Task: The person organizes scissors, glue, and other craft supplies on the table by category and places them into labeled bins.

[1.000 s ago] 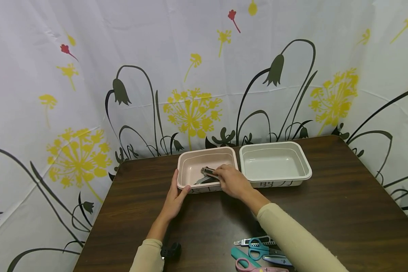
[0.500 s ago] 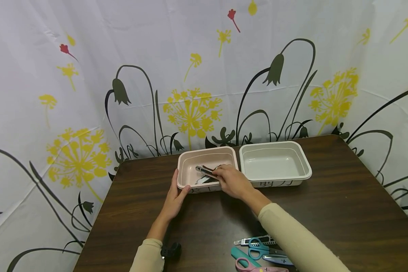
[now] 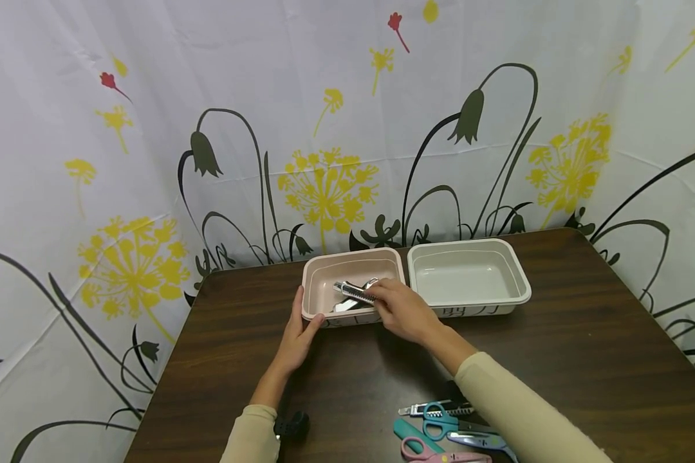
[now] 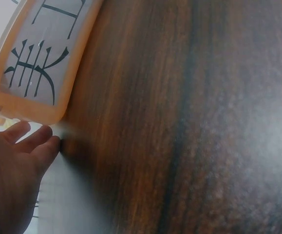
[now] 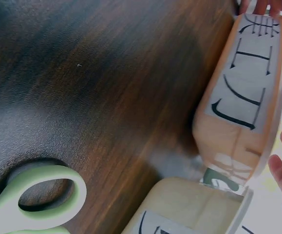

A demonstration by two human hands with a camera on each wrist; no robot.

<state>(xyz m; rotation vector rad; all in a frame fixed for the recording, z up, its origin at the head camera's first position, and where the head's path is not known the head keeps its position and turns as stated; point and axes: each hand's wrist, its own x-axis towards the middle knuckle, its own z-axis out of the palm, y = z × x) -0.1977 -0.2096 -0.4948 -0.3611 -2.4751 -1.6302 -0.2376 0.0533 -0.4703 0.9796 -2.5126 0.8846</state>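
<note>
A pink plastic container [image 3: 315, 276] with a lettered label on its front stands at the table's back. My left hand [image 3: 291, 341] holds its left front corner, thumb over the front rim and fingers along the side. Inside lie a silver-and-black utility knife [image 3: 350, 291] and another grey tool [image 3: 345, 306], partly overlapped by the knife. Over the container's right part is my right hand [image 3: 404, 312], its fingertips close to the knife's near end. In the right wrist view, the fingers [image 5: 281, 170] stand apart at the right edge, with nothing seen between them.
A white container [image 3: 469, 286] stands right of the pink one. At the near edge lie a utility knife [image 3: 419, 409], blue-handled scissors [image 3: 437, 421], pink scissors [image 3: 419, 452], a teal tool [image 3: 411, 432] and a pale blue tool [image 3: 475, 440]. A patterned curtain [image 3: 336, 116] hangs behind.
The utility knife has shifted slightly left and down within the pink container. My right hand has drawn back slightly to the right from it. The left hand stays in place.
</note>
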